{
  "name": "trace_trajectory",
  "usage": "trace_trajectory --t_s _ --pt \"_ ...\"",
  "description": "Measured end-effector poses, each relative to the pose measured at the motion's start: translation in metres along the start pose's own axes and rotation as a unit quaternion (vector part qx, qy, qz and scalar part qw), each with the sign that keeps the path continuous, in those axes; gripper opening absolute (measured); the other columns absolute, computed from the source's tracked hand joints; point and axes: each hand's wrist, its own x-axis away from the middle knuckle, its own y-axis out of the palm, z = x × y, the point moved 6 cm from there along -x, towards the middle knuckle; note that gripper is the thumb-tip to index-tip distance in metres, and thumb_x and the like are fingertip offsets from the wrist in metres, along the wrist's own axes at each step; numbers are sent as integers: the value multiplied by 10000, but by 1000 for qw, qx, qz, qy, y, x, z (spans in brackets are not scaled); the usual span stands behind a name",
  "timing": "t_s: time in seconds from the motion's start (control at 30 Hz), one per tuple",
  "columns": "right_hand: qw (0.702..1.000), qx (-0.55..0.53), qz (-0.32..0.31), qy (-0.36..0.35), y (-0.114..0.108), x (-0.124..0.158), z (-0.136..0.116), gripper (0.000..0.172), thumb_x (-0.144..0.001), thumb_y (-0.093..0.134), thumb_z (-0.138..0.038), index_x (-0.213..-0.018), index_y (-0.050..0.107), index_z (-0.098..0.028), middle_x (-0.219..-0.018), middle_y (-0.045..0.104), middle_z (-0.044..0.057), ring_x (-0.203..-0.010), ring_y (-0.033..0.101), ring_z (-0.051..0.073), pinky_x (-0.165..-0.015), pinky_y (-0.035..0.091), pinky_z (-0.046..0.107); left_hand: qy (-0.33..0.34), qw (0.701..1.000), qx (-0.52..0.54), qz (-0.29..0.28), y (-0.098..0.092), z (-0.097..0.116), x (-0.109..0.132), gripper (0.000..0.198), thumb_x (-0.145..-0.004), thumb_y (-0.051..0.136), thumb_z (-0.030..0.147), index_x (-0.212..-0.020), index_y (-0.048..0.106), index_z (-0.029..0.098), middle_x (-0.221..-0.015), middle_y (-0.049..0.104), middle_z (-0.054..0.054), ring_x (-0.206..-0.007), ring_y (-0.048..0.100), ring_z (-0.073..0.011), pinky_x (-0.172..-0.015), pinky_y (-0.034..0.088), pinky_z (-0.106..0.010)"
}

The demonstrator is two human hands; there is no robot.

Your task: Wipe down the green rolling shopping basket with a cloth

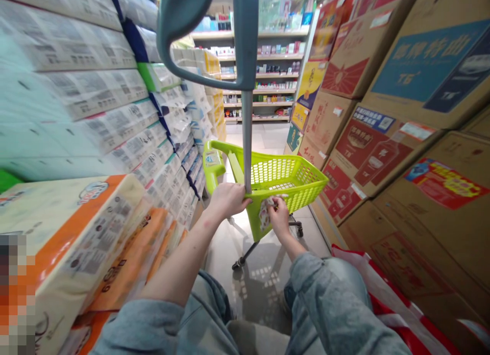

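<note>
A lime-green plastic shopping basket on wheels (291,179) stands in the aisle ahead of me. Its grey pull handle (247,141) rises from the near rim up past the camera. My left hand (226,199) is closed on the near rim at the base of that handle. My right hand (278,214) pinches a small printed label or packet (265,214) against the basket's near wall. Both my forearms come out of blue denim sleeves.
Stacked packs of tissue paper (95,115) wall the left side, orange-and-white ones (76,232) nearest. Brown cardboard cartons (401,141) are piled along the right. A red-and-white bag (383,294) lies low right. Shelves of goods (264,84) close the aisle's far end.
</note>
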Motion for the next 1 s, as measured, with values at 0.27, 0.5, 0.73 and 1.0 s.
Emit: trace_trajectory --t_s 0.27,0.5,0.73,1.0 --pt "997 61 -30 -24 10 16 10 224 -806 458 -227 -940 628 -169 -928 611 109 -879 563 234 -797 464 362 -7 1000 13 -1 0 -5 3 402 -811 500 502 -901 665 147 -860 695 -128 -837 663 -274 -691 459 -331" --pt "951 249 -136 -124 32 43 31 295 -815 465 -115 -1023 669 -164 -1036 617 154 -962 558 250 -862 472 393 -11 1000 13 -3 -1 -6 2 393 -805 502 500 -895 670 156 -861 698 -123 -836 664 -269 -693 461 -326" --pt "912 318 -188 -177 28 39 20 250 -832 516 -116 -1045 642 -149 -1140 606 181 -1047 559 252 -894 477 377 -20 1000 17 0 -2 -2 5 391 -801 505 496 -901 671 156 -852 697 -126 -848 664 -275 -698 465 -330" --pt "902 322 -251 -139 12 67 40 200 -789 521 -70 -913 646 -164 -1033 644 126 -914 612 204 -815 500 309 -11 1000 5 3 -4 0 11 413 -803 489 516 -892 671 156 -855 698 -127 -836 664 -277 -675 464 -332"
